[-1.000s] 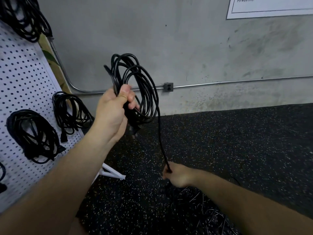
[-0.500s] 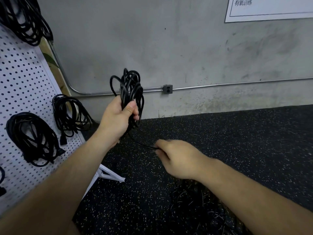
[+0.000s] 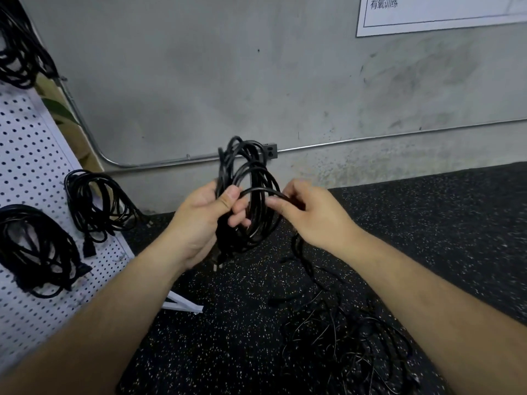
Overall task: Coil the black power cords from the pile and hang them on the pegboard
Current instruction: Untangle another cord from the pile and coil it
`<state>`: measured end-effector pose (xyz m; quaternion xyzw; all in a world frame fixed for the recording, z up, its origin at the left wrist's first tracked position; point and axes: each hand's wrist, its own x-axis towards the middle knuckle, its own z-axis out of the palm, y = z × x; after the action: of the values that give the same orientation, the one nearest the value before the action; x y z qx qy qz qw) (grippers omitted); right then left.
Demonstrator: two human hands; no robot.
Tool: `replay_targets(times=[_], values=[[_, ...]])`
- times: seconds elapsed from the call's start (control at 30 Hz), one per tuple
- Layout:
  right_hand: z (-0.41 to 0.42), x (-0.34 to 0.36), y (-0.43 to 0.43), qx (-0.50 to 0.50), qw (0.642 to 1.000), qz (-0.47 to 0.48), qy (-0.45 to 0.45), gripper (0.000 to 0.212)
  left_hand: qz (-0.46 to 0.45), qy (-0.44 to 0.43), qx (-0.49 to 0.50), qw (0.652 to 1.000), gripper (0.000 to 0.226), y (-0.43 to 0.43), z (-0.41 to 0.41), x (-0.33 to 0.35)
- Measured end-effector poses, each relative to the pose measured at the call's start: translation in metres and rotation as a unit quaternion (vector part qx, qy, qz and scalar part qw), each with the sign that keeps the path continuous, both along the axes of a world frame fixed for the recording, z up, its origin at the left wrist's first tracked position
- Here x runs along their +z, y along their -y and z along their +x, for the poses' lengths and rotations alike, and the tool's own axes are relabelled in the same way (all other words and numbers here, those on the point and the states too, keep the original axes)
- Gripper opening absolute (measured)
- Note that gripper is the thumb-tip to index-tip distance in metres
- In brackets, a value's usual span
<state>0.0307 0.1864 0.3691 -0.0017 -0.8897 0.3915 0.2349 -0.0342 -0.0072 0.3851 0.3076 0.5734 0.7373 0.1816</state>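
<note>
My left hand (image 3: pixel 202 220) grips a coil of black power cord (image 3: pixel 251 178) in front of me, thumb over the loops. A plug end hangs below that hand. My right hand (image 3: pixel 310 212) pinches the cord's free strand beside the coil, and the strand drops from it to the pile of loose black cords (image 3: pixel 348 346) on the floor at lower right. The white pegboard (image 3: pixel 31 155) leans at the left with three coiled cords hanging on it, one (image 3: pixel 97 206) nearest me, one (image 3: pixel 37 249) lower left, one (image 3: pixel 20 49) at the top.
Black speckled rubber flooring (image 3: pixel 427 229) covers the ground. A grey concrete wall (image 3: pixel 228 67) stands behind, with a metal conduit and outlet box (image 3: pixel 271 151) low on it. The pegboard's white foot (image 3: pixel 182 305) juts onto the floor. A white sign (image 3: pixel 442 12) hangs top right.
My right hand rose from near the floor pile to the coil, bringing a new loop of cord with it. The coil in my left hand dropped lower and toward the centre.
</note>
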Motion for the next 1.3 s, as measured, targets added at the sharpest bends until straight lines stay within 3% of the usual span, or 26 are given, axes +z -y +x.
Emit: replay_targets(times=[0.13,0.37,0.43,0.6,0.73,0.8,0.87,0.97,1.03,1.13,1.3], values=[[-0.004,-0.041,-0.014,0.039,0.994,-0.076,0.075,0.035,0.074,0.045,0.034,0.996,0.009,0.01,-0.01,0.012],[-0.005,-0.07,-0.031,0.045,0.955,0.016,0.294,0.043,0.108,0.051,0.077,0.99,0.009,0.012,-0.013,0.015],[-0.006,-0.069,-0.028,0.058,0.957,-0.027,0.284,0.045,0.108,0.039,0.078,0.99,0.007,0.012,-0.014,0.016],[-0.009,-0.04,-0.006,0.034,0.955,-0.251,0.152,0.041,0.025,0.003,0.11,0.994,0.011,0.017,-0.024,0.003],[-0.013,-0.029,0.006,-0.023,0.956,-0.272,0.106,0.045,0.011,0.056,0.075,0.996,0.013,0.012,-0.02,-0.006],[-0.013,-0.023,0.009,-0.037,0.962,-0.251,0.097,0.05,0.006,0.063,0.052,0.997,0.018,0.009,-0.016,-0.007],[-0.011,-0.017,0.009,-0.053,0.98,-0.161,0.104,0.054,0.002,0.069,0.042,0.997,0.022,0.007,-0.014,-0.009],[-0.009,-0.018,0.011,-0.087,0.993,-0.024,0.073,0.036,0.005,0.079,0.03,0.996,0.024,0.003,-0.012,-0.012],[-0.009,-0.018,0.015,-0.104,0.993,-0.013,0.053,0.022,0.006,0.074,0.025,0.997,0.024,0.001,-0.009,-0.013],[-0.008,-0.017,0.023,-0.08,0.995,0.018,0.059,0.026,-0.003,0.055,0.056,0.997,0.019,-0.004,-0.004,-0.018],[-0.001,-0.021,0.044,0.042,0.995,0.031,0.085,0.038,0.027,0.065,0.112,0.991,0.015,-0.018,0.0,-0.021]])
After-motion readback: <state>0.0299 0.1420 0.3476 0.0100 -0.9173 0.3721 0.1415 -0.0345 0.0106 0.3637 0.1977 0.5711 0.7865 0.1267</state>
